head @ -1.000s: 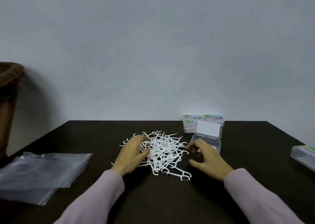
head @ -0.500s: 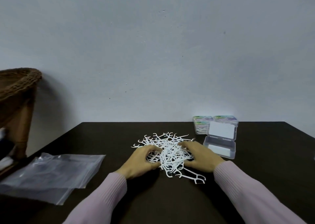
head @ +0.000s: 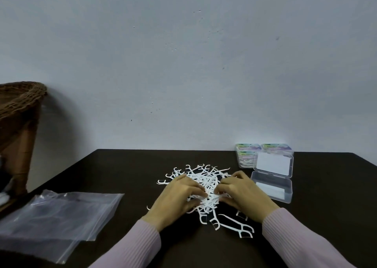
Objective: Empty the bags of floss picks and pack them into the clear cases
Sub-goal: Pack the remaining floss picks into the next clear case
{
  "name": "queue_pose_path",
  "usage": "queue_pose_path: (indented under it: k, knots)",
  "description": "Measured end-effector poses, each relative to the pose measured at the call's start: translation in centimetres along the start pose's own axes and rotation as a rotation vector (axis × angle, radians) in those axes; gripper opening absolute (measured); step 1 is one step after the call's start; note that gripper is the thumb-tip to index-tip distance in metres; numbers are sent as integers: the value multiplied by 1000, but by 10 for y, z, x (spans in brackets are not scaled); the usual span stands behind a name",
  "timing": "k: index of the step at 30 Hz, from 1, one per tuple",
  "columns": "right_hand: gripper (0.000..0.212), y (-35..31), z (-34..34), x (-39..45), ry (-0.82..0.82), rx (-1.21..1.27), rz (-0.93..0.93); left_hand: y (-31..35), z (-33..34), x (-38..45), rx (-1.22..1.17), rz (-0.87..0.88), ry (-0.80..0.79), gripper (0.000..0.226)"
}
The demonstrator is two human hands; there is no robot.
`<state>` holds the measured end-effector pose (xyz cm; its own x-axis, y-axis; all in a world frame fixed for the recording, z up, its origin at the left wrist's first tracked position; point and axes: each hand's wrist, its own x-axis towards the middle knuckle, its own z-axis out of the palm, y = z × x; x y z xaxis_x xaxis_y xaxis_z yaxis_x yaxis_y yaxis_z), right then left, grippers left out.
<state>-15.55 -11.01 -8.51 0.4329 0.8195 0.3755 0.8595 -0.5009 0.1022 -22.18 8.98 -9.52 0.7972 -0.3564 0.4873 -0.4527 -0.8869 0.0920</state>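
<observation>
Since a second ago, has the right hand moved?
Yes. The right hand has moved left, away from the open clear case whose front edge it was beside, onto the pile of floss picks, close to the left hand.

We cannot see the middle of the heap of white plastic floss picks [head: 204,178]: our left hand [head: 179,196] and right hand [head: 242,194] lie over it, and their fingertips are buried among the picks, so whether either grip closes on any is unclear. The brown woven wicker basket [head: 18,104] is cut by the left edge, as are the clear plastic zip bags [head: 61,216]. The labels on the closed clear cases [head: 247,153] are too small to read. The dark brown surface [head: 122,169] runs off the right and bottom edges.
</observation>
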Motion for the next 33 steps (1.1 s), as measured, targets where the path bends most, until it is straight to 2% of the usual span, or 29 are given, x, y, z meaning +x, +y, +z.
queue_pose_path:
  k: [2,5,10,14,17,18,22,23,26,27,30,33]
  knots:
    - [16,2,2,0,76,-84,-45,-2,3,1,99,73,11,19]
    - [22,3,2,-2,98,-108,-3,-1,6,1,149,111,48,27]
    - [26,5,-3,-3,180,-150,8,3,6,7,147,137,184,13]
    - [20,9,-4,-3,261,-115,74,8,5,6,59,77,297,9]
    - [4,17,-2,-4,313,-54,148,9,3,8,-127,-47,399,6]
    - [10,19,-2,-5,311,-19,190,9,2,9,-179,-87,433,7]
    - [55,25,-1,-8,325,249,277,11,-2,11,-348,-228,521,4]
    - [53,27,0,-8,330,330,291,12,-3,12,-401,-266,537,4]
    - [7,27,-4,-6,354,517,333,16,-6,15,-535,-389,572,6]
    - [5,26,-7,-6,356,577,357,17,-6,17,-572,-427,580,5]
    - [21,24,-13,-7,378,700,403,13,-5,19,-694,-502,602,3]
    - [20,24,-14,-7,375,798,455,11,-4,22,-800,-532,634,2]
